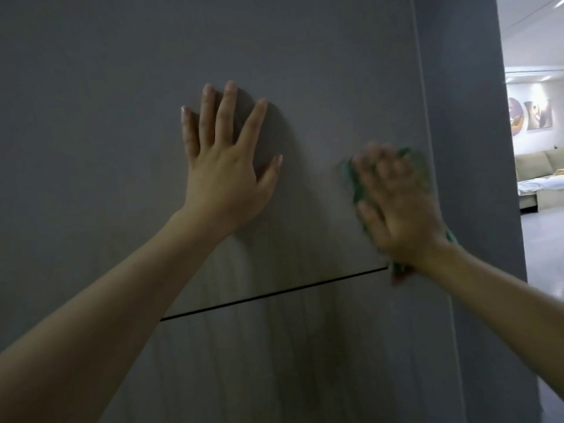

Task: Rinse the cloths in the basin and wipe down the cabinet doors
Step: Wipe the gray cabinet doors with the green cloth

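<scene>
A tall grey cabinet door [305, 56] fills the view in front of me. My left hand [225, 175] lies flat on it with the fingers spread and nothing in it. My right hand [399, 206], blurred by motion, presses a green cloth [355, 184] against the door near its right edge. The cloth shows around the fingers and below the wrist. A dark horizontal gap [274, 296] between two door panels runs under both hands. Faint wet streaks show on the lower panel. No basin is in view.
The cabinet's right side panel [464, 148] ends at an opening into a bright room. There I see a pale sofa [540, 184], wall pictures [531, 117] and a light floor [546, 248].
</scene>
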{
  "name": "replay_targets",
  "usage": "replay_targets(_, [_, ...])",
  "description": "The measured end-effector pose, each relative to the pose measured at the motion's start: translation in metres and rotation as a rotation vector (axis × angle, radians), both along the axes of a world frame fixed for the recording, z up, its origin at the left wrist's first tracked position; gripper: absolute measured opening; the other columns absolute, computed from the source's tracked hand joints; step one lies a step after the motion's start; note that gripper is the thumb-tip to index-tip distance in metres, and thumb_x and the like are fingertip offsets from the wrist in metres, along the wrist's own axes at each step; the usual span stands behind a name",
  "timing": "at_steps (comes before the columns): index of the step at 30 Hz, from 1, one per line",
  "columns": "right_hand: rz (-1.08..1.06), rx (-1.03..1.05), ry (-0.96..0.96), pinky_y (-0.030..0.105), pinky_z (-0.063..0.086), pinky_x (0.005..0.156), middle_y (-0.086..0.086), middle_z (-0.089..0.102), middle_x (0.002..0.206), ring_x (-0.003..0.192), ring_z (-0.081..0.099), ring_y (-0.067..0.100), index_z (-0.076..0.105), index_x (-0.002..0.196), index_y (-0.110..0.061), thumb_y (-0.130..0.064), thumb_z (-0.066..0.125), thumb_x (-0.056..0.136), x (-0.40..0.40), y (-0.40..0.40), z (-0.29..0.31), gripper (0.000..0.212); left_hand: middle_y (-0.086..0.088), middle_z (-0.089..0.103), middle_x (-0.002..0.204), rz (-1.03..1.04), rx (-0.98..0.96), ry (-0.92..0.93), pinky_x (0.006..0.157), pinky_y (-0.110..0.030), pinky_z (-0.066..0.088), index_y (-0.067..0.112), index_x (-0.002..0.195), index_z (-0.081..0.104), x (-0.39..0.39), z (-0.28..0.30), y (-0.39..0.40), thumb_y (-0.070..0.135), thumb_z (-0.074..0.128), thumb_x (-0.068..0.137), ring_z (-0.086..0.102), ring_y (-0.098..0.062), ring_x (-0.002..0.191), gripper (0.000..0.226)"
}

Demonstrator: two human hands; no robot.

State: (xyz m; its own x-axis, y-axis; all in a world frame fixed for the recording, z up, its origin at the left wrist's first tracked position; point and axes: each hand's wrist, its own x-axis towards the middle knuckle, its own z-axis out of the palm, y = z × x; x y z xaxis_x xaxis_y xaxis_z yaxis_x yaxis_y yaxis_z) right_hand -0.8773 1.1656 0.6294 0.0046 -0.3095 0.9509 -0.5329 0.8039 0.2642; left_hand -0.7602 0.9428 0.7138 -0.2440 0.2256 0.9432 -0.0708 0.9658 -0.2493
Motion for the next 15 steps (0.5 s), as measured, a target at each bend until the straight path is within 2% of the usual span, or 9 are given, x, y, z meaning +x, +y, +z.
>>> replay_targets(2, [-0.011,-0.267,-0.126,0.037,0.001,0.120,0.012,0.013,0.158,0.146,0.004,0.022,0.013,0.151,-0.012,-0.041,0.017,0.100,0.003,-0.004,0.014,0.059,-0.013,0.004,0.160,-0.020,-0.007,-0.021,0.115,-0.048,-0.012,0.023,0.151,0.024,0.002,0.001,-0.001,0.053,0.037,0.088,-0.007,-0.034,0.147,0.071])
replay_targets(4, [-0.009,-0.371,-0.152,0.042,0.004,0.119,0.013,0.013,0.158,0.146,0.009,0.028,0.014,0.150,-0.010,-0.039,0.020,0.099,0.015,-0.031,-0.006,0.059,-0.012,0.006,0.160,-0.052,-0.007,-0.030,0.115,-0.047,-0.011,0.022,0.151,0.026,0.004,0.001,-0.003,0.049,0.038,0.090,-0.006,-0.033,0.147,0.068])
replay_targets(5, [0.009,-0.301,-0.123,0.043,0.006,0.119,0.012,0.013,0.157,0.146,0.010,0.029,0.014,0.150,-0.010,-0.039,0.022,0.099,0.021,-0.044,-0.024,0.059,-0.012,0.007,0.160,-0.062,-0.002,-0.030,0.116,-0.046,-0.010,0.020,0.150,0.027,0.006,0.001,-0.004,0.047,0.037,0.090,-0.005,-0.032,0.147,0.067])
replay_targets(8, [0.061,0.106,-0.003,0.042,0.009,0.119,0.008,0.019,0.155,0.145,0.015,0.027,0.019,0.149,-0.015,-0.041,0.023,0.100,0.026,-0.040,-0.056,0.056,-0.015,0.013,0.159,-0.069,0.000,-0.018,0.116,-0.046,-0.005,0.018,0.148,0.033,0.015,0.000,-0.010,0.047,0.039,0.091,0.004,-0.030,0.147,0.064])
replay_targets(10, [0.021,0.151,0.037,0.041,0.009,0.119,0.008,0.021,0.154,0.144,0.016,0.026,0.021,0.148,-0.014,-0.042,0.021,0.100,0.014,-0.021,-0.043,0.056,-0.018,0.018,0.156,-0.042,0.027,0.013,0.116,-0.050,-0.002,0.021,0.145,0.038,0.024,-0.004,-0.021,0.050,0.041,0.090,0.010,-0.032,0.146,0.062])
replay_targets(13, [-0.007,-0.233,-0.114,0.041,0.004,0.120,0.013,0.015,0.157,0.146,0.009,0.026,0.016,0.150,-0.012,-0.042,0.018,0.100,0.009,-0.015,-0.014,0.059,-0.021,0.019,0.154,0.017,0.087,0.090,0.115,-0.051,-0.002,0.023,0.143,0.039,0.039,-0.011,-0.043,0.054,0.038,0.090,0.013,-0.038,0.143,0.061])
replay_targets(15, [0.001,-0.439,-0.169,0.042,0.004,0.119,0.013,0.012,0.158,0.146,0.007,0.028,0.016,0.150,-0.010,-0.040,0.018,0.099,0.022,-0.045,-0.017,0.059,-0.021,0.018,0.155,0.039,0.128,0.098,0.115,-0.050,-0.002,0.024,0.144,0.038,0.045,-0.018,-0.054,0.056,0.036,0.089,0.012,-0.038,0.143,0.063])
